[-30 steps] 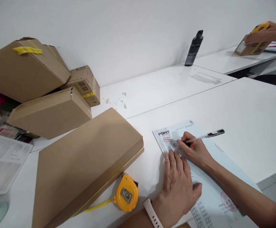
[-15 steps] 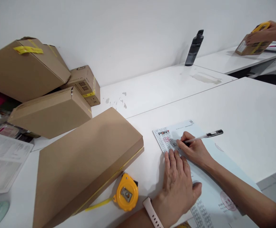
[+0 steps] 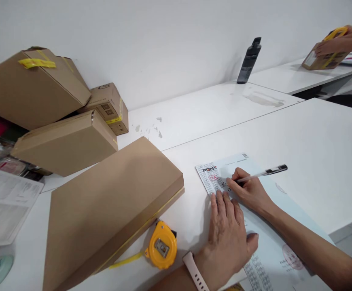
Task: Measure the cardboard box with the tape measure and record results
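My right hand (image 3: 253, 194) grips a clear pen (image 3: 271, 171) with a black cap end, its tip low against a pale blue printed sheet (image 3: 288, 214) marked "PONY". Dark handwritten strokes show beside the fingertips; the tip itself is hidden behind them. Flat on the sheet's left edge lies my left hand (image 3: 224, 230), fingers stretched out, a pale pink band on its wrist. To the left, a yellow tape measure (image 3: 163, 247) rests on the table with some of its blade out, next to a large flat cardboard box (image 3: 115, 198).
More cardboard boxes (image 3: 66, 141) are piled at the left, near printed papers (image 3: 6, 206). A dark water bottle (image 3: 249, 62) stands by the wall. At the far right, another person's hands (image 3: 336, 44) hold a taped box (image 3: 324, 60) and something yellow.
My right hand and the pen have shifted very slightly to the right along the writing. My left hand stays flat on the sheet. The view has turned a touch.
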The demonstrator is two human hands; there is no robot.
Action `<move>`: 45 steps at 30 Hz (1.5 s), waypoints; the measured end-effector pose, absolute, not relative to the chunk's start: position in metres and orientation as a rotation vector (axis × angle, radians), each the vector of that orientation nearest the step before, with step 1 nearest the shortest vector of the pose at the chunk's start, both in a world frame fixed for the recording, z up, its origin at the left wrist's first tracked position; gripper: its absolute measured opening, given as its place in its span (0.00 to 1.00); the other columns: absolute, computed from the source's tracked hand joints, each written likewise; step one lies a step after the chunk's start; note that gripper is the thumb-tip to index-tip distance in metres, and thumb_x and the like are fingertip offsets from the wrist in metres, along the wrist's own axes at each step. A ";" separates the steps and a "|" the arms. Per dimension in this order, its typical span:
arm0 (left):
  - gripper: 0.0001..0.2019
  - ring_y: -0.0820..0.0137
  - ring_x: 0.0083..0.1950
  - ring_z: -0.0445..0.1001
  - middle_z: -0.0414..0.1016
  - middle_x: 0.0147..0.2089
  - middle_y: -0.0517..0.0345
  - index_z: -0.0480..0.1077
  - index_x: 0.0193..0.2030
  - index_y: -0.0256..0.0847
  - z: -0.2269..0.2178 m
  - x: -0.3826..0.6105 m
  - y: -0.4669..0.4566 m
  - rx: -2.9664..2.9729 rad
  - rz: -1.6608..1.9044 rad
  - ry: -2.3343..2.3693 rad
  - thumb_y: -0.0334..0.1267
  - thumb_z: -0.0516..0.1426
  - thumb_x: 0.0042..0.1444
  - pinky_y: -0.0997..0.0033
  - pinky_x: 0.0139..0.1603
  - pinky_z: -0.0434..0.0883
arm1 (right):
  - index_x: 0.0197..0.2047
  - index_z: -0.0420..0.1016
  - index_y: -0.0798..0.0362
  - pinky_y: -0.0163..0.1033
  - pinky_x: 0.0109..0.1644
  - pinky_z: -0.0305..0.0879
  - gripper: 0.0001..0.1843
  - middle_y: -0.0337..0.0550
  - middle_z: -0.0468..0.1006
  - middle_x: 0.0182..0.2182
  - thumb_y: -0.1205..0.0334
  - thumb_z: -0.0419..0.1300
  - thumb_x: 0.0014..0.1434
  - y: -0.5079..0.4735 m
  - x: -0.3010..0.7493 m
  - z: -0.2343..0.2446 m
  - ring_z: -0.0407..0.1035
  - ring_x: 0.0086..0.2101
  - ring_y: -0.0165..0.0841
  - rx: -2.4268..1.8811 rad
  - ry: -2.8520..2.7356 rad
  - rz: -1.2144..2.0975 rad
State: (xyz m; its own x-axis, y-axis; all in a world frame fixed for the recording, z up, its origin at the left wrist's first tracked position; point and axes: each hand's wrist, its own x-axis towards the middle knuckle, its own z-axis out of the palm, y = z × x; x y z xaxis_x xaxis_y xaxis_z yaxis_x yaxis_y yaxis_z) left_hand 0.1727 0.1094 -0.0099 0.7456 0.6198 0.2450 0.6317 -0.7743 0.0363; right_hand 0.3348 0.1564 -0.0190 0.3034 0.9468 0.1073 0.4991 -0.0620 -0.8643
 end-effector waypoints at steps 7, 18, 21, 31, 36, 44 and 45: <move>0.36 0.44 0.73 0.59 0.67 0.68 0.27 0.63 0.67 0.19 -0.007 0.172 0.109 -2.891 -0.353 -1.031 0.55 0.48 0.69 0.44 0.74 0.58 | 0.25 0.60 0.48 0.37 0.26 0.52 0.15 0.31 0.59 0.19 0.55 0.61 0.59 0.156 0.335 -0.021 0.53 0.22 0.28 -1.687 -1.334 0.647; 0.35 0.43 0.74 0.59 0.65 0.70 0.29 0.65 0.66 0.22 -0.001 0.169 0.101 -2.858 -0.382 -1.070 0.55 0.50 0.68 0.43 0.71 0.64 | 0.44 0.74 0.46 0.44 0.39 0.67 0.10 0.46 0.78 0.39 0.56 0.52 0.66 0.161 0.354 -0.023 0.71 0.38 0.41 -1.692 -1.566 0.205; 0.28 0.49 0.74 0.59 0.69 0.68 0.37 0.67 0.65 0.28 0.019 0.147 0.087 -2.808 -0.481 -1.095 0.51 0.50 0.70 0.48 0.72 0.64 | 0.51 0.76 0.45 0.48 0.41 0.67 0.19 0.49 0.79 0.41 0.65 0.48 0.64 0.164 0.363 -0.033 0.71 0.43 0.46 -1.694 -1.747 0.103; 0.28 0.46 0.64 0.69 0.70 0.64 0.36 0.60 0.65 0.38 -0.013 0.020 0.054 -2.303 -1.131 -2.083 0.36 0.61 0.59 0.38 0.62 0.69 | 0.57 0.72 0.42 0.51 0.35 0.66 0.18 0.53 0.81 0.46 0.55 0.55 0.64 0.148 0.361 0.007 0.74 0.35 0.45 -1.701 -1.449 0.110; 0.31 0.41 0.66 0.67 0.71 0.62 0.32 0.63 0.62 0.35 -0.006 0.025 0.071 -2.473 -1.440 -2.380 0.38 0.63 0.52 0.32 0.67 0.60 | 0.51 0.76 0.37 0.50 0.30 0.64 0.21 0.50 0.81 0.43 0.35 0.54 0.64 0.104 0.311 0.038 0.74 0.37 0.48 -1.527 -1.507 0.345; 0.34 0.61 0.44 0.78 0.76 0.48 0.49 0.63 0.60 0.43 0.059 0.015 0.044 -3.060 -2.130 -2.240 0.63 0.60 0.55 0.66 0.39 0.74 | 0.43 0.82 0.51 0.48 0.41 0.72 0.33 0.51 0.80 0.36 0.31 0.50 0.64 0.066 0.225 0.048 0.72 0.35 0.41 -1.157 -1.255 1.654; 0.36 0.62 0.44 0.76 0.75 0.47 0.50 0.63 0.60 0.43 0.062 0.013 0.041 -3.028 -2.255 -2.261 0.63 0.63 0.52 0.67 0.39 0.72 | 0.42 0.82 0.51 0.47 0.41 0.72 0.32 0.50 0.79 0.36 0.32 0.51 0.64 0.065 0.219 0.052 0.71 0.36 0.41 -1.123 -1.264 1.680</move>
